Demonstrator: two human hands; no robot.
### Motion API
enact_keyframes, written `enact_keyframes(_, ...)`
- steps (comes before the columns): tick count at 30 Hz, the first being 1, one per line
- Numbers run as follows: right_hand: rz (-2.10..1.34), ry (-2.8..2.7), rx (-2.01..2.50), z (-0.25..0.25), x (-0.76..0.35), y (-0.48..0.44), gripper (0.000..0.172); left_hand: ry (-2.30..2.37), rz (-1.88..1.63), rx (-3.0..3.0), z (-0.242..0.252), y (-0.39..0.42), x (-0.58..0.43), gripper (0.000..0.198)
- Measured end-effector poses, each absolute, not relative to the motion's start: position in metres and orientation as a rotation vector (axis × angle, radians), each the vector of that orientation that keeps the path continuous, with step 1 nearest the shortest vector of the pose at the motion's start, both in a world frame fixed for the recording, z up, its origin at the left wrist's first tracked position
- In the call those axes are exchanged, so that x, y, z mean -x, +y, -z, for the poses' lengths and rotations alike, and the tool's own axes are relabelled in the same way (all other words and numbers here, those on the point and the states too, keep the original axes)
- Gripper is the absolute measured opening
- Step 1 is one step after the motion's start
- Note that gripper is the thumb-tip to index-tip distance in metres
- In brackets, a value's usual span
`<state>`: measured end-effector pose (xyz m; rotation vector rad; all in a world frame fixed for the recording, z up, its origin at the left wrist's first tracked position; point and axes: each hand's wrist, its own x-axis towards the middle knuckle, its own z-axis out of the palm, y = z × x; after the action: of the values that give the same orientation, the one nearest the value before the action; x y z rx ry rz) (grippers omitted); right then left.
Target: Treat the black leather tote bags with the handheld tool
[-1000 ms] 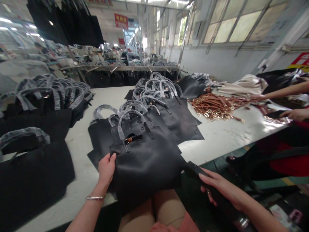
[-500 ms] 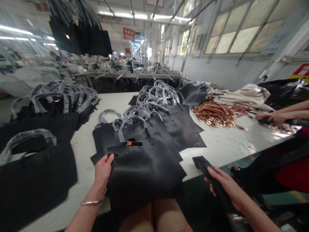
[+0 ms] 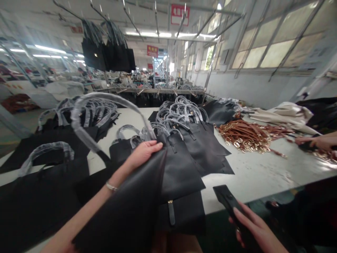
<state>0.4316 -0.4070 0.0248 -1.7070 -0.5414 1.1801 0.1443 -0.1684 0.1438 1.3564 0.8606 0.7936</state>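
Note:
My left hand (image 3: 143, 153) is closed on the top edge of a black leather bag (image 3: 131, 203) and holds it lifted off the white table (image 3: 258, 175). The bag's plastic-wrapped handle (image 3: 86, 116) arcs up to the left. Under it lie more black bags (image 3: 184, 165), one with a strap and gold buckle (image 3: 171, 212) showing. My right hand (image 3: 252, 230) is at the lower right, fingers wrapped round a flat black leather piece (image 3: 226, 200) at the table's near edge.
Stacks of black bags with wrapped handles (image 3: 181, 112) cover the table's far side and left (image 3: 52, 154). Brown straps with gold hardware (image 3: 244, 135) lie to the right, near another person's hands (image 3: 316, 142). Black bags hang overhead (image 3: 110, 52).
My left hand has lifted the top bag up and over toward the left, swinging its handle high. My right hand with the black piece dropped lower in view.

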Motion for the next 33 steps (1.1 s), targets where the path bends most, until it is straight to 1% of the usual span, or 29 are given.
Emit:
enact_keyframes(2, -1.159, -0.560, 1.718, -0.028, -0.428, -0.403, 0.081, 0.862, -0.553, -1.435, -0.102, -0.175, -0.174, 0.033)
enact_keyframes(4, -1.150, -0.590, 1.733, -0.030, -0.425, -0.398, 0.080, 0.959, -0.400, -1.688, -0.062, -0.182, -0.191, 0.033)
enact_keyframes(6, -1.186, -0.640, 1.742, -0.029, -0.421, -0.394, 0.081, 1.038, -0.329, -1.990, -0.035, -0.188, -0.193, 0.030)
enact_keyframes(8, -1.265, -0.703, 1.746, -0.027, -0.416, -0.390, 0.078, 1.081, -0.301, -2.204, -0.021, -0.194, -0.184, 0.025)
enact_keyframes(10, -1.371, -0.779, 1.751, -0.023, -0.410, -0.386, 0.074, 1.109, -0.308, -2.320, -0.014, -0.203, -0.171, 0.024)
enact_keyframes(13, -1.510, -0.899, 1.763, -0.019, -0.401, -0.378, 0.067, 1.161, -0.411, -2.456, -0.001, -0.224, -0.158, 0.034)
enact_keyframes(16, -1.583, -0.983, 1.782, -0.020, -0.394, -0.367, 0.060, 1.230, -0.578, -2.444, 0.026, -0.246, -0.155, 0.045)
enact_keyframes(19, -1.639, -1.056, 1.796, -0.024, -0.390, -0.354, 0.056, 1.241, -0.694, -2.378, 0.051, -0.258, -0.157, 0.052)
enact_keyframes(22, -1.647, -1.143, 1.805, -0.027, -0.384, -0.340, 0.056, 1.225, -0.742, -2.349, 0.060, -0.259, -0.157, 0.052)
enact_keyframes(27, -1.595, -1.208, 1.825, -0.032, -0.370, -0.323, 0.058, 1.203, -0.750, -2.327, 0.055, -0.258, -0.156, 0.051)
enact_keyframes(33, -1.710, -1.114, 1.873, -0.042, -0.374, -0.327, 0.061, 1.226, -0.790, -2.281, 0.057, -0.261, -0.156, 0.058)
